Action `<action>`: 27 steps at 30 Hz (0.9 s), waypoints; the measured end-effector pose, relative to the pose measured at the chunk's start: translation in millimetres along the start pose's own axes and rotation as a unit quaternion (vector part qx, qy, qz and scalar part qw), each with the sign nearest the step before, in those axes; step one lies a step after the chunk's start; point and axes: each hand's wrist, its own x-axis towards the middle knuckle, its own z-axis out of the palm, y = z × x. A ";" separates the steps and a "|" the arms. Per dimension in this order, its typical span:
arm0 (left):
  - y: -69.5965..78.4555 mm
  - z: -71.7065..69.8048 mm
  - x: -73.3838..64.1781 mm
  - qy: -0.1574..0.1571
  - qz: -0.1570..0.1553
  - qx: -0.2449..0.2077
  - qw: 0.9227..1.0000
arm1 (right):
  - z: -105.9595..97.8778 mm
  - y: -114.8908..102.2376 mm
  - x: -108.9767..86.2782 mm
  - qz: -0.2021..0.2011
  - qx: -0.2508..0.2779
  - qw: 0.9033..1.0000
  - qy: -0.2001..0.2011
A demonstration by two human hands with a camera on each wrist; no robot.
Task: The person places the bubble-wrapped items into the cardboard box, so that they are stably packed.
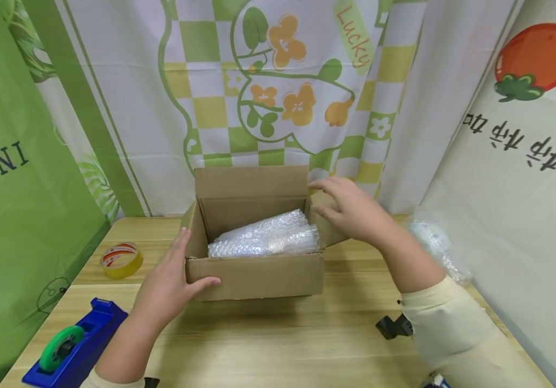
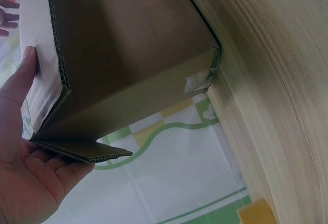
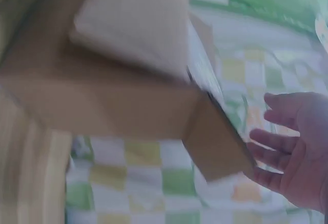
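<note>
A brown cardboard box (image 1: 258, 280) stands with its flaps spread, the back flap (image 1: 254, 182) upright. Inside lie bubble-wrapped items (image 1: 263, 237), their contents obscured by the wrap. My left hand (image 1: 168, 283) holds the box's near left corner. In the left wrist view its thumb (image 2: 23, 75) lies on the front flap (image 2: 43, 34), with the fingers behind the left side flap (image 2: 84, 149). My right hand (image 1: 348, 207) is over the right side flap (image 1: 326, 221), fingers spread and slightly bent. The right wrist view shows its fingertips right by that flap's edge, nothing held.
A yellow tape roll (image 1: 122, 260) lies left of the box. Nearer on that side is a blue tape dispenser (image 1: 79, 345) with a green wheel. More bubble wrap (image 1: 438, 245) rests at the table's right edge. A small black object (image 1: 394, 326) sits beside the right sleeve. Curtains surround the table.
</note>
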 end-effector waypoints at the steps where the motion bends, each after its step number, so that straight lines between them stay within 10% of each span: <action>1: -0.4 0.2 0.0 0.001 0.001 0.000 1.000 | -6.1 7.1 -1.3 0.021 0.002 1.000 0.012; 11: -3.5 1.2 0.0 0.006 0.005 0.000 1.000 | -47.8 97.6 -28.7 0.206 0.010 0.978 0.011; 27: -4.1 2.0 -1.1 0.008 0.007 0.000 1.000 | -16.4 215.8 -92.6 0.376 -0.023 0.920 -0.106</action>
